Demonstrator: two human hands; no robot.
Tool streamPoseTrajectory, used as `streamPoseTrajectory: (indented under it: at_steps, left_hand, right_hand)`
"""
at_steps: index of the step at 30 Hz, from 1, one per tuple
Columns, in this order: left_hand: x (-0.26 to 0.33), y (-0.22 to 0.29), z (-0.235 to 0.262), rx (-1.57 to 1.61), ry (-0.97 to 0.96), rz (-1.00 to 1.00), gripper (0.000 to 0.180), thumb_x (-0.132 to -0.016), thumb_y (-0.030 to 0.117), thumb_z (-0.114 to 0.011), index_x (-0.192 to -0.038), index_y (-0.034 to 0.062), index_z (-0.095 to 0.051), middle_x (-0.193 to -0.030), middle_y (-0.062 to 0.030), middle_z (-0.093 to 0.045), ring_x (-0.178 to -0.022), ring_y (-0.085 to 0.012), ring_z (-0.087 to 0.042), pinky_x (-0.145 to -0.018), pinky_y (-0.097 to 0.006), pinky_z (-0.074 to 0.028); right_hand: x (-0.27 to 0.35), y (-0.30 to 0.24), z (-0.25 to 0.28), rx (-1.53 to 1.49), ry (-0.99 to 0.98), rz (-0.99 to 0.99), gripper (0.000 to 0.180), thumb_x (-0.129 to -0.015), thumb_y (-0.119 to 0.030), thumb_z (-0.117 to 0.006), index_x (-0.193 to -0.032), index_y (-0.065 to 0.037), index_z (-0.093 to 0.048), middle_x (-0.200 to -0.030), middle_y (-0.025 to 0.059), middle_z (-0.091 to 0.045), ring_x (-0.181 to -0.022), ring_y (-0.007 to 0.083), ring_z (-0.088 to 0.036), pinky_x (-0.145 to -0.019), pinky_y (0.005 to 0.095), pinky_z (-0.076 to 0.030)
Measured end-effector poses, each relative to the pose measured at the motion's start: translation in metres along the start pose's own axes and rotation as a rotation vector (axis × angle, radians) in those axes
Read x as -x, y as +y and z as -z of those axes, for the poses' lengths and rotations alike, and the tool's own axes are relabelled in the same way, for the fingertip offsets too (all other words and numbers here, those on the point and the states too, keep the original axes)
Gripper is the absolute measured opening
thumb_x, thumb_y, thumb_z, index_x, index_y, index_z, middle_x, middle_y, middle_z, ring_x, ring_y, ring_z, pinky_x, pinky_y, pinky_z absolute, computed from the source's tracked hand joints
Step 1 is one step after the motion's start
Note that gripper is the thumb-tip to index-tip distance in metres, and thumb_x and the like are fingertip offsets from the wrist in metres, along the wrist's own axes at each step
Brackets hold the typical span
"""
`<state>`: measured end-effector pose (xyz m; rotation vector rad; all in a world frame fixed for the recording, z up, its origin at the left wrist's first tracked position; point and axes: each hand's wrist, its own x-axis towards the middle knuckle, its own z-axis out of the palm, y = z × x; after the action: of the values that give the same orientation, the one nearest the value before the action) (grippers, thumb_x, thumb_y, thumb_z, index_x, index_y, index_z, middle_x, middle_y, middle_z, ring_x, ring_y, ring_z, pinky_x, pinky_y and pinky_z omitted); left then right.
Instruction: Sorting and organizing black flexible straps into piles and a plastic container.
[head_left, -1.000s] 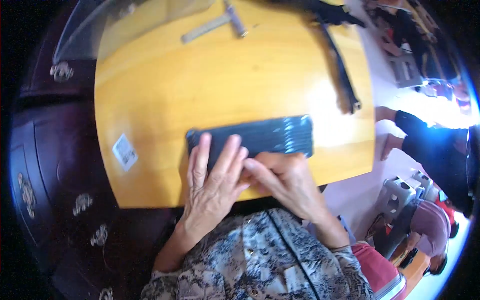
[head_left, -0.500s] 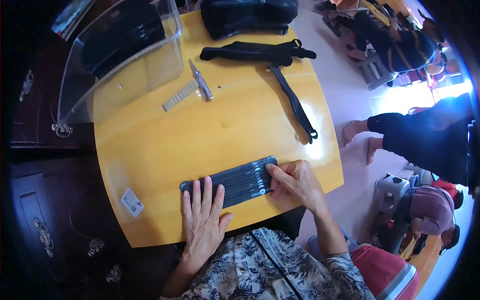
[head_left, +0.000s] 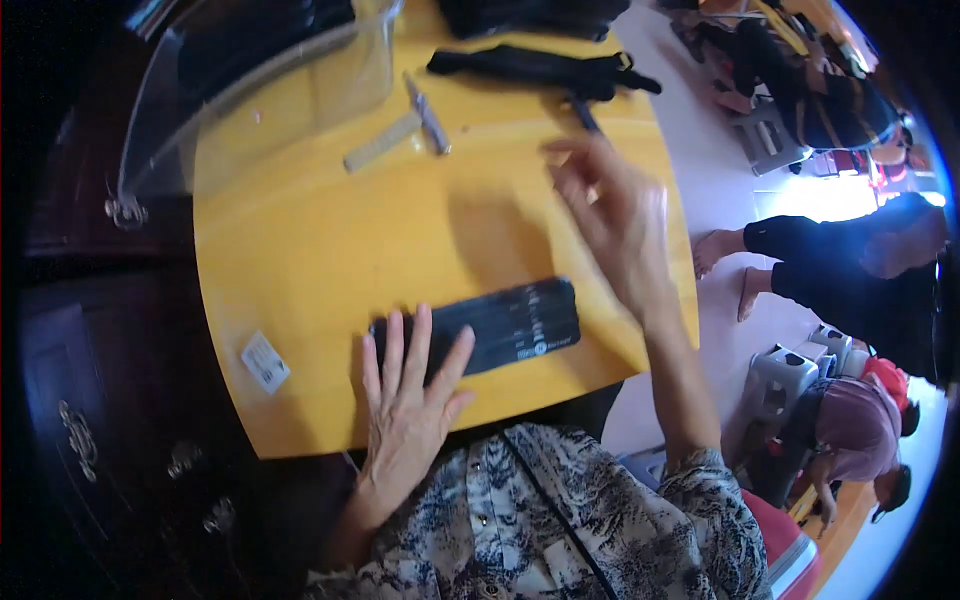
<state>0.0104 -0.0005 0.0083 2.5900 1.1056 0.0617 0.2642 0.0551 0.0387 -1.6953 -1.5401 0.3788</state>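
A flat black packet (head_left: pixel 505 325) with pale printing at its right end lies near the table's front edge. Spread flat over its left part is my left hand (head_left: pixel 408 385), pressing on it without gripping. My right hand (head_left: pixel 625 225) is raised above the right side of the table, blurred by motion. Its fingers are bent and somewhat apart, with nothing visible in them. Just beyond it shows a piece of thin black strap (head_left: pixel 582 112); the rest is hidden behind the hand. A thicker black strap bundle (head_left: pixel 530 70) lies farther back.
A clear plastic bin (head_left: pixel 290 110) with dark things in it stands at the far left. A pen-like tool (head_left: pixel 428 118) and a beige strip (head_left: pixel 383 142) lie mid-table, a white label (head_left: pixel 265 362) at left. A black case (head_left: pixel 535 15) sits at the back. Other people are at right.
My right hand has left the packet's right end and moved up and away across the table. My left hand stays on the packet. The view has shifted slightly.
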Motion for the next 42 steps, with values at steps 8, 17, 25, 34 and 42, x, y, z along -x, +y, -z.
streamPoseTrajectory:
  at_steps: [8, 17, 25, 34, 42]
  left_hand:
    - [-0.034, -0.012, -0.023, -0.098, 0.099, 0.002, 0.066, -0.085, 0.034, -0.057, -0.141, 0.0054, -0.035, -0.150, -0.0128, -0.028, -0.139, -0.0281, -0.025, -0.112, -0.048, -0.019]
    - [-0.020, -0.036, -0.018, 0.004, 0.039, -0.059, 0.062, -0.090, 0.031, -0.052, -0.145, 0.0114, -0.031, -0.152, -0.0117, -0.025, -0.140, -0.0323, -0.022, -0.113, -0.046, -0.018]
    - [0.004, -0.063, -0.001, -0.034, 0.059, 0.128, 0.072, -0.085, 0.031, -0.060, -0.146, 0.0092, -0.027, -0.152, -0.0089, -0.025, -0.141, -0.0290, -0.021, -0.114, -0.045, -0.017]
    - [-0.007, 0.001, -0.007, 0.140, 0.065, -0.138, 0.074, -0.081, 0.025, -0.064, -0.144, 0.0060, -0.031, -0.152, -0.0086, -0.024, -0.141, -0.0272, -0.020, -0.115, -0.043, -0.015]
    - [-0.054, 0.029, -0.039, 0.016, 0.075, -0.172, 0.073, -0.085, 0.037, -0.058, -0.142, 0.0013, -0.031, -0.151, -0.0150, -0.025, -0.141, -0.0264, -0.021, -0.116, -0.043, -0.013]
  right_hand:
    - [0.103, -0.013, -0.058, 0.335, -0.333, 0.157, 0.061, -0.087, -0.041, -0.055, -0.140, -0.012, -0.041, -0.147, 0.0069, -0.036, -0.138, 0.0274, -0.028, -0.113, 0.0431, -0.020]
    - [0.099, 0.001, -0.041, 0.434, -0.494, 0.161, 0.068, -0.084, -0.052, -0.048, -0.144, -0.021, -0.035, -0.151, 0.0002, -0.029, -0.140, 0.0222, -0.023, -0.114, 0.0402, -0.017]
    - [0.099, 0.018, -0.021, 0.455, -0.479, 0.131, 0.066, -0.087, -0.052, -0.044, -0.142, -0.018, -0.037, -0.149, 0.0040, -0.032, -0.139, 0.0262, -0.025, -0.113, 0.0426, -0.020]
    - [0.107, 0.002, 0.015, 0.294, -0.460, -0.077, 0.074, -0.071, -0.021, -0.074, -0.137, -0.009, -0.042, -0.137, 0.0115, -0.044, -0.120, 0.0308, -0.047, -0.100, 0.0406, -0.041]
    - [0.084, -0.003, 0.017, 0.032, -0.481, -0.394, 0.070, -0.063, -0.001, -0.077, -0.127, -0.002, -0.046, -0.114, 0.0169, -0.051, -0.095, 0.0310, -0.057, -0.080, 0.0365, -0.050]
